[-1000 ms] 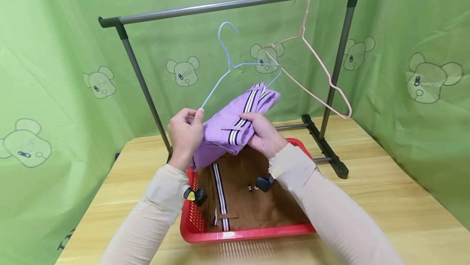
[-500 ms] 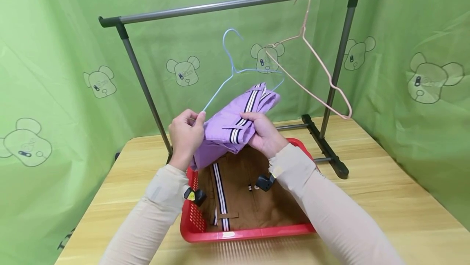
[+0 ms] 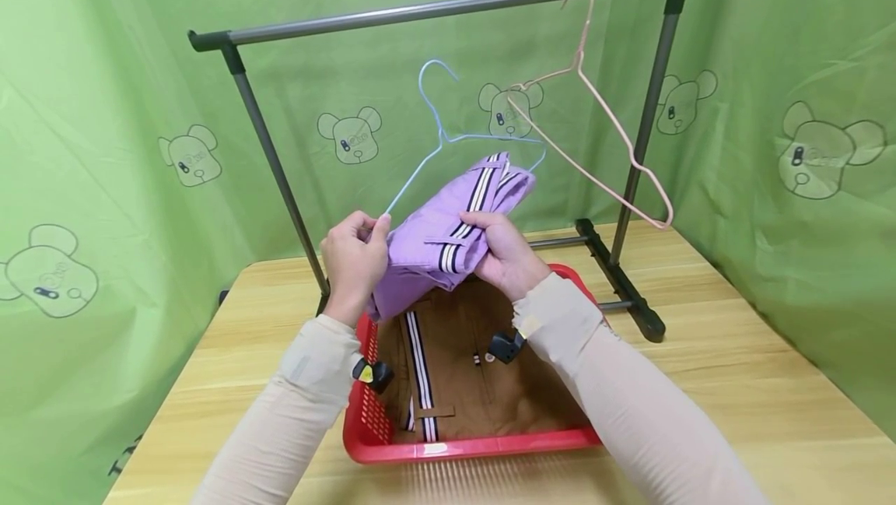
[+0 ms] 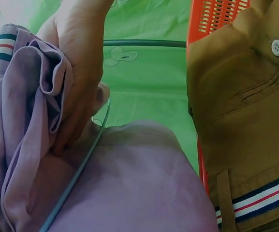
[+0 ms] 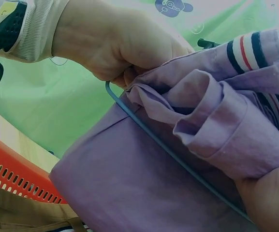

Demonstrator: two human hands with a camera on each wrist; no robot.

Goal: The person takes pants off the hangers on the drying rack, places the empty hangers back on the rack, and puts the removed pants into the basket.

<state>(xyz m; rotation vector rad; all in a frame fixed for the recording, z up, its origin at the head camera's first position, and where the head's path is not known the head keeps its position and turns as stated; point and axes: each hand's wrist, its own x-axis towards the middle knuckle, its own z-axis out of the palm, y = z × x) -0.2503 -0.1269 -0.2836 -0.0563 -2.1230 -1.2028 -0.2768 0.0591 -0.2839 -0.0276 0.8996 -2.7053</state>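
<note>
In the head view, my left hand [image 3: 355,262] pinches the lower left corner of a light blue wire hanger [image 3: 420,166], its hook pointing up. Folded purple trousers [image 3: 434,225] with a navy-and-white striped band lie across the hanger's front. With the thumb on the striped band, my right hand [image 3: 509,254] grips the folded cloth. The right wrist view shows the hanger's bottom bar [image 5: 173,157] running along the purple cloth, from my left hand [image 5: 124,41] toward the lower right. Bunched cloth hides part of my right hand [image 4: 81,53] in the left wrist view.
Below both hands stands a red basket [image 3: 476,447] with brown striped trousers [image 3: 483,380] inside. Behind it, a grey clothes rack [image 3: 420,15] stands on the wooden table [image 3: 735,380]. A pink hanger [image 3: 616,120] hangs at the rack's right end. Green printed cloth surrounds the table.
The blue hanger's hook has dropped a little, and its right end has shifted slightly down and right. Both hands and the purple trousers have stayed almost in place.
</note>
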